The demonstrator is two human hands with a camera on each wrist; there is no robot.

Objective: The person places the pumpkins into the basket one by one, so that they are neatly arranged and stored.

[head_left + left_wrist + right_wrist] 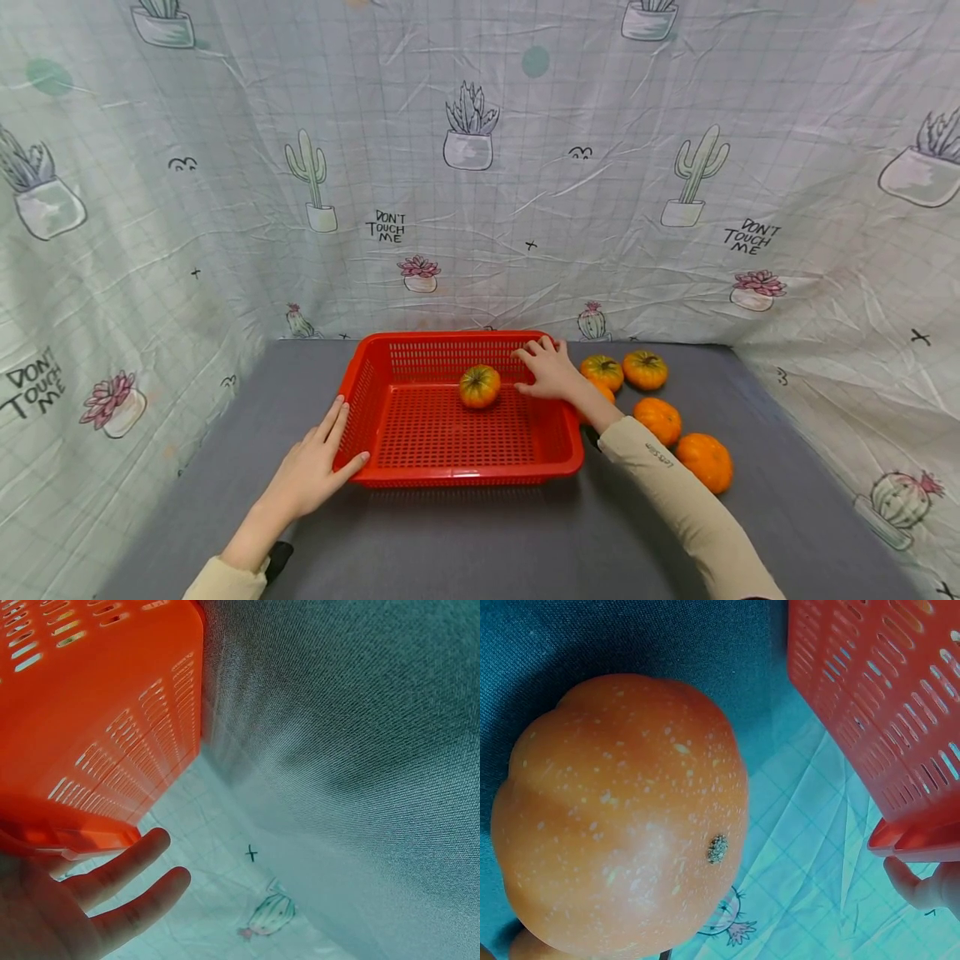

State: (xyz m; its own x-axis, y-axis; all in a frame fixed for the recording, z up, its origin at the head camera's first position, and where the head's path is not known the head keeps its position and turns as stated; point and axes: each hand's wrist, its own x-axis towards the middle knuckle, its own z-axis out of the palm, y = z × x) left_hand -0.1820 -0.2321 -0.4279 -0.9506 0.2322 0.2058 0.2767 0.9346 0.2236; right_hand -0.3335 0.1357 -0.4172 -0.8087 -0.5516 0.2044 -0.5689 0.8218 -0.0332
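A red plastic basket (468,475) with slotted walls stands on the grey table, and one small yellow-orange pumpkin (480,387) with green streaks lies inside it. My left hand (311,471) rests at the basket's left rim, fingers straight and thumb spread along the near corner. Over the right rim reaches my right hand (549,371), its spread fingers bent a little over the inside and holding no pumpkin. The left wrist view has two fingers (124,874) extending past the basket's rim. In the right wrist view a fingertip (907,881) is right at the rim.
Right of the basket lie several more pumpkins: two streaked ones (645,370) at the back, orange ones (705,462) nearer, and one partly hidden by the right wrist. A large orange pumpkin (622,817) fills much of the right wrist view. Printed cloth (480,208) walls the table's back and sides.
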